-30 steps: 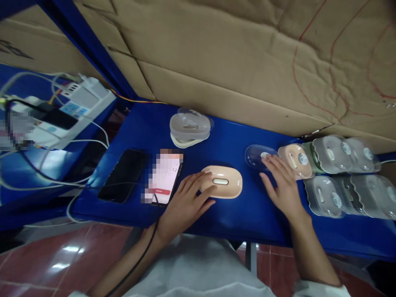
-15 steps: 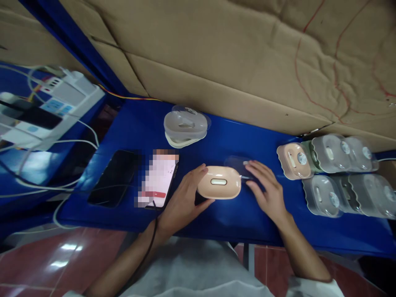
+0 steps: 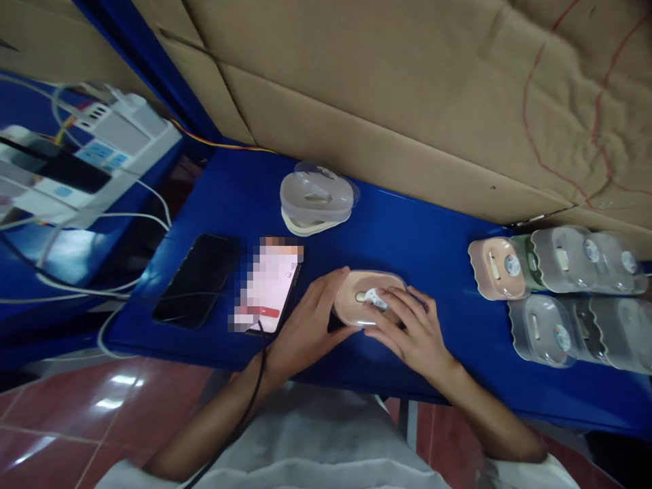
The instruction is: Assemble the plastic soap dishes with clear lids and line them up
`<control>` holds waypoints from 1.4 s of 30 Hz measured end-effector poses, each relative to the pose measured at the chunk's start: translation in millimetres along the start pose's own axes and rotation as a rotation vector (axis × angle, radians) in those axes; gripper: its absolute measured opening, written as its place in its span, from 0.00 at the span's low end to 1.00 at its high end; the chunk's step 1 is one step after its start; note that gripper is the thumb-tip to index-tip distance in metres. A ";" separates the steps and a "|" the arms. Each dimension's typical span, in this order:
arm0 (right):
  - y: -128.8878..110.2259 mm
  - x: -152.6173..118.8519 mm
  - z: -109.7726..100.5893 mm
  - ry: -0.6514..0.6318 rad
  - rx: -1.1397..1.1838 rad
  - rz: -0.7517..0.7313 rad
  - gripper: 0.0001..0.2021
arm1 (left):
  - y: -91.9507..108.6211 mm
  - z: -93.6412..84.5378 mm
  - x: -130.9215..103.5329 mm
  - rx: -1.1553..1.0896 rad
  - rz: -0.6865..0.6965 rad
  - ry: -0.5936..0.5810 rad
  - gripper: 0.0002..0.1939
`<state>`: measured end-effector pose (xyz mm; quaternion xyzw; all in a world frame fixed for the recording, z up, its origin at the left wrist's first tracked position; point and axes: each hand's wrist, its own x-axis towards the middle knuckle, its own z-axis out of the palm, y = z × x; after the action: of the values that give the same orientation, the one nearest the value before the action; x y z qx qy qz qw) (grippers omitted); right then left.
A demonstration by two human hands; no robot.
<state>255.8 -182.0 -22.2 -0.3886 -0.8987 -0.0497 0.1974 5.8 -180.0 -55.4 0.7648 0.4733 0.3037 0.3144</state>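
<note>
A peach oval soap dish [image 3: 349,299] with a slotted middle is in front of me at the table's near side. My left hand [image 3: 313,319] grips its left end, thumb at the near edge and fingers at the far edge. Over the dish lies a clear plastic lid [image 3: 375,297] with a round white sticker. My right hand [image 3: 415,326] is closed on the lid's right side, its fingers spread over the top and edges. The right end of the dish is hidden under that hand. Whether the lid is seated cannot be told.
A phone with a lit screen [image 3: 272,285] and a dark phone [image 3: 193,280] lie to the left. Clear and cream dish parts [image 3: 316,197] are stacked at the back. Several lidded soap dishes [image 3: 496,268] stand at right. A power strip [image 3: 147,153] with cables is far left.
My right hand has moved left with the clear lid, bringing it from beside the peach dish onto its top. My left hand keeps its grip. The view has shifted slightly.
</note>
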 end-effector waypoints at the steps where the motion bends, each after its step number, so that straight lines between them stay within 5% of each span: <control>1: -0.1 -1.1 0.1 0.007 -0.007 -0.002 0.22 | 0.4 -0.4 -0.1 -0.002 0.002 -0.001 0.53; 16: -3.0 -15.5 -3.5 -0.149 -0.064 0.029 0.27 | 0.7 -3.3 -0.3 0.026 0.009 -0.081 0.51; 20: -2.0 -19.4 -8.2 -0.100 -0.137 0.177 0.30 | 1.7 -4.4 -1.0 0.027 -0.001 -0.060 0.47; 27: 41.9 -16.6 -12.9 -0.074 -0.361 0.638 0.36 | 5.3 -5.8 1.4 0.104 0.018 -0.054 0.35; 35: 79.7 -58.0 -39.5 0.058 -0.370 0.852 0.33 | 1.5 -5.1 2.3 0.142 0.060 -0.030 0.25; 42: 107.3 -74.2 -46.0 0.057 -0.225 0.788 0.35 | 8.0 -9.4 5.8 0.211 0.135 0.089 0.22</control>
<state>393.4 -169.1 -16.1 -0.7205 -0.6643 -0.0790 0.1824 5.0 -175.7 -42.5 0.8094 0.4636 0.3062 0.1900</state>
